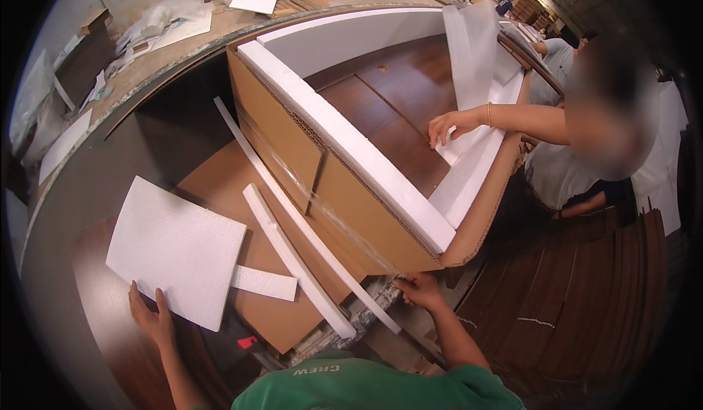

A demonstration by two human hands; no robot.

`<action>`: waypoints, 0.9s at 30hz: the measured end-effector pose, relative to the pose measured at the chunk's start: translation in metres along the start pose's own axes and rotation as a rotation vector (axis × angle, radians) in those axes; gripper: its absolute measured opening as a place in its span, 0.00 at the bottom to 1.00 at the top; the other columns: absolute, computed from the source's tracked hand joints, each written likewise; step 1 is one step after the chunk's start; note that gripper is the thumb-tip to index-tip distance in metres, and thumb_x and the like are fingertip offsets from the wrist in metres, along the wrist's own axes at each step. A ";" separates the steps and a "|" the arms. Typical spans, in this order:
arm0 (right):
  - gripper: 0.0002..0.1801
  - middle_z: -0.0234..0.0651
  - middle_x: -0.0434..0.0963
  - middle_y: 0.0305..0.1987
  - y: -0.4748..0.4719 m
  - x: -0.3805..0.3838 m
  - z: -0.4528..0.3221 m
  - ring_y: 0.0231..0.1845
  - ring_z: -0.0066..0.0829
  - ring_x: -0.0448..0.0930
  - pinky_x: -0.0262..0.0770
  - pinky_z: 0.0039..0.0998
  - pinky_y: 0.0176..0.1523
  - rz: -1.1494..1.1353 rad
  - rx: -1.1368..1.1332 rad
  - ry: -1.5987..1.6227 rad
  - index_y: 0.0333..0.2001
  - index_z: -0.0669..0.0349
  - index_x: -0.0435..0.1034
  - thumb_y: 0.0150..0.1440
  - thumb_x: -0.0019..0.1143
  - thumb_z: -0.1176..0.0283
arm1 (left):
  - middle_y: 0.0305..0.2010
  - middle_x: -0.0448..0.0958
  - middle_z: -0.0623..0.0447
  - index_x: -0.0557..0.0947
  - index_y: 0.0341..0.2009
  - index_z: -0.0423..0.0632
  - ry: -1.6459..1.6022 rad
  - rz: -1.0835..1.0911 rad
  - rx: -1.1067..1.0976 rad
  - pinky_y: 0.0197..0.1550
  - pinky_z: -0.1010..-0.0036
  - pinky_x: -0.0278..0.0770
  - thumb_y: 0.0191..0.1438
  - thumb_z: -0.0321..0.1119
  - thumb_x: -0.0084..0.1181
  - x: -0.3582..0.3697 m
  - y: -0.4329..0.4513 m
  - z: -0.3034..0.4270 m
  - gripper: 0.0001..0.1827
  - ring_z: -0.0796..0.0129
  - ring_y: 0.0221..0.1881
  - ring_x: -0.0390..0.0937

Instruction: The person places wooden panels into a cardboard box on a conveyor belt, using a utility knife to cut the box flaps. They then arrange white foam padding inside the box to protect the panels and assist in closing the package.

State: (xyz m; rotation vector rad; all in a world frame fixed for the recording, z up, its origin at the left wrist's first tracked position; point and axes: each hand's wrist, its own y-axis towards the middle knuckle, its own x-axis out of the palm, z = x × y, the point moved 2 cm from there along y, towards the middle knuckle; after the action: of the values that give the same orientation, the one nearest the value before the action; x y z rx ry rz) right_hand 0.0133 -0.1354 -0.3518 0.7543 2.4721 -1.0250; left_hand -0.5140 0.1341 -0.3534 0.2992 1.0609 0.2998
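Note:
My left hand [152, 318] has its fingers apart at the lower edge of a white foam sheet [178, 251], over a dark wood-look panel [99, 289]. My right hand [422, 291] is curled at the bottom near corner of a cardboard box [351, 212]; whether it grips the box cannot be made out. Clear tape [296, 176] runs along the box's side. Inside, white foam strips [351, 141] line the walls around dark brown wood-look panels [384, 102]. A co-worker's hand [456, 126] reaches into the box, touching white foam at its right side.
Two long foam strips [296, 256] and a short foam piece [266, 282] lie on a flat cardboard sheet [214, 176] beside the box. Translucent foam wrap [472, 47] drapes over the far end. Dark panels [571, 278] are stacked at right. Packing scraps [159, 25] lie beyond the table.

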 end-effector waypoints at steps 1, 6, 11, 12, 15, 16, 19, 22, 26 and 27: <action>0.18 0.31 0.71 0.14 0.001 0.000 0.003 0.12 0.18 0.72 0.65 0.22 0.15 0.002 -0.010 0.007 0.23 0.63 0.66 0.53 0.65 0.64 | 0.61 0.66 0.40 0.67 0.61 0.43 -0.004 0.003 -0.006 0.64 0.57 0.55 0.55 0.39 0.57 0.000 0.000 0.001 0.30 0.47 0.63 0.61; 0.19 0.32 0.71 0.14 0.002 0.002 0.010 0.13 0.18 0.72 0.65 0.22 0.14 0.023 -0.058 0.025 0.22 0.62 0.64 0.53 0.66 0.63 | 0.62 0.65 0.40 0.67 0.61 0.45 -0.059 0.025 -0.024 0.65 0.57 0.54 0.55 0.41 0.57 0.000 -0.001 -0.002 0.31 0.47 0.64 0.59; 0.20 0.31 0.71 0.13 0.004 0.004 0.013 0.12 0.18 0.72 0.65 0.23 0.15 0.056 -0.085 0.019 0.22 0.62 0.65 0.53 0.66 0.62 | 0.61 0.65 0.40 0.67 0.61 0.46 -0.086 0.031 -0.045 0.64 0.56 0.55 0.54 0.42 0.58 -0.002 0.000 0.002 0.32 0.48 0.63 0.60; 0.20 0.31 0.71 0.13 0.003 0.005 0.013 0.12 0.18 0.72 0.65 0.23 0.14 0.058 -0.081 0.017 0.22 0.62 0.65 0.53 0.66 0.61 | 0.61 0.66 0.41 0.67 0.61 0.46 -0.094 0.034 -0.049 0.64 0.56 0.55 0.54 0.42 0.59 -0.002 -0.001 0.001 0.32 0.48 0.63 0.60; 0.20 0.31 0.71 0.13 -0.001 0.006 0.009 0.12 0.19 0.72 0.65 0.23 0.14 0.105 -0.104 -0.001 0.22 0.62 0.65 0.52 0.66 0.60 | 0.61 0.66 0.41 0.67 0.61 0.45 -0.107 0.046 -0.060 0.64 0.57 0.56 0.53 0.43 0.59 -0.005 -0.001 0.005 0.33 0.48 0.62 0.61; 0.21 0.32 0.71 0.14 -0.001 0.007 0.010 0.12 0.19 0.72 0.65 0.23 0.15 0.113 -0.106 -0.006 0.22 0.63 0.66 0.51 0.67 0.59 | 0.61 0.66 0.41 0.67 0.61 0.45 -0.129 0.043 -0.074 0.63 0.56 0.57 0.52 0.44 0.60 -0.004 -0.001 0.000 0.34 0.48 0.62 0.61; 0.22 0.34 0.72 0.14 0.002 0.009 0.017 0.13 0.19 0.73 0.67 0.25 0.16 0.129 -0.101 -0.011 0.23 0.65 0.67 0.50 0.67 0.58 | 0.60 0.67 0.42 0.67 0.61 0.45 -0.164 0.050 -0.028 0.63 0.56 0.57 0.51 0.43 0.61 -0.003 0.001 -0.003 0.35 0.48 0.62 0.61; 0.22 0.34 0.72 0.14 0.002 0.010 0.016 0.13 0.20 0.73 0.66 0.25 0.16 0.138 -0.087 0.013 0.23 0.65 0.66 0.50 0.68 0.59 | 0.61 0.66 0.41 0.67 0.61 0.46 -0.164 0.042 -0.055 0.64 0.57 0.56 0.48 0.43 0.64 -0.008 -0.002 0.002 0.37 0.48 0.62 0.61; 0.21 0.34 0.72 0.14 -0.001 0.010 0.012 0.13 0.20 0.73 0.66 0.24 0.15 0.125 -0.072 0.030 0.22 0.64 0.66 0.50 0.68 0.60 | 0.61 0.65 0.41 0.66 0.62 0.46 -0.141 0.059 -0.053 0.64 0.58 0.55 0.46 0.43 0.65 -0.009 -0.003 0.002 0.39 0.48 0.63 0.60; 0.21 0.34 0.72 0.14 -0.001 0.010 0.012 0.13 0.20 0.73 0.66 0.24 0.15 0.120 -0.069 0.030 0.22 0.64 0.66 0.50 0.68 0.60 | 0.61 0.65 0.41 0.66 0.62 0.47 -0.129 0.067 -0.046 0.64 0.58 0.55 0.46 0.43 0.65 -0.008 -0.004 0.001 0.39 0.48 0.63 0.60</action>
State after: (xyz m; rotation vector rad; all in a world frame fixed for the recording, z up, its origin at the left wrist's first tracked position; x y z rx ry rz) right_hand 0.0065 -0.1417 -0.3644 0.8908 2.4406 -0.8873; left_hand -0.5165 0.1272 -0.3476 0.3090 0.9170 0.3597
